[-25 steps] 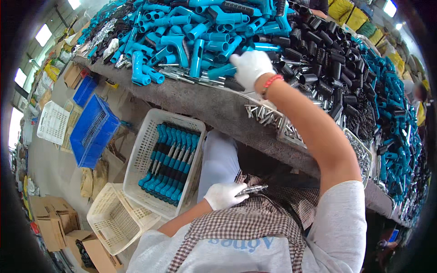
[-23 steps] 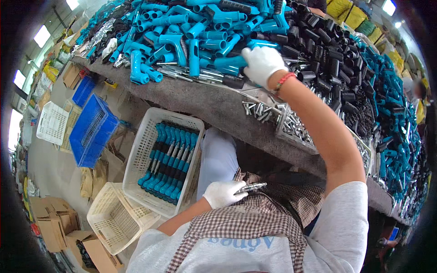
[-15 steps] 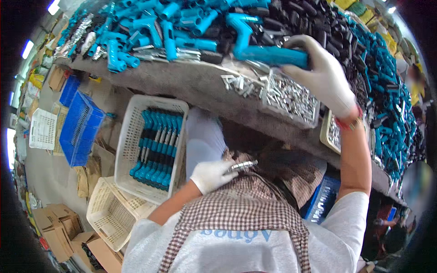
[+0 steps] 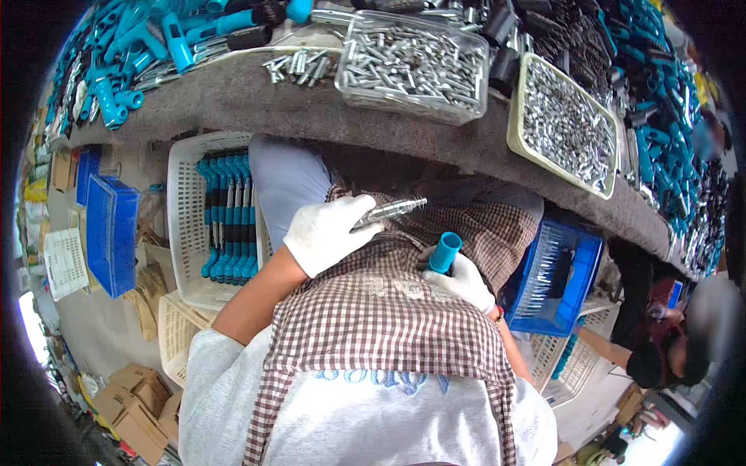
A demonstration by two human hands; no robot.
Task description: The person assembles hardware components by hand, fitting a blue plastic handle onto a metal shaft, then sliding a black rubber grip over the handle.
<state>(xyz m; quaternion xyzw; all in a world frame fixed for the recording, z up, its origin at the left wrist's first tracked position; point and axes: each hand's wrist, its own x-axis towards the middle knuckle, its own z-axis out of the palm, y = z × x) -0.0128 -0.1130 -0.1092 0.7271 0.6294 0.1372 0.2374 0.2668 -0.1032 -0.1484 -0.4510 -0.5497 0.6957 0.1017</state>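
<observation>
Over my lap, my left hand (image 4: 325,236), in a white glove, is closed round a slim silver metal shaft (image 4: 395,210) that points to the right. Close by on the right, my right hand (image 4: 469,286), also gloved in white, grips a teal plastic housing (image 4: 446,252). The round hollow end of this housing faces up; its lower part is hidden by the hand and apron. The shaft and the housing are apart. Beneath both hands is my checked apron (image 4: 365,326).
On the bench edge (image 4: 256,93) ahead stand a clear box of metal pins (image 4: 475,109) and a cream tray of small metal parts (image 4: 516,128). Teal housings (image 4: 144,39) pile up at left. A white crate (image 4: 183,210) holds teal-and-black tools; a blue crate (image 4: 536,320) and another person (image 4: 660,342) are at right.
My right hand has come down from the bench to my lap with the teal housing. My left hand keeps the metal shaft. The view has shifted, so the bench now sits higher in it.
</observation>
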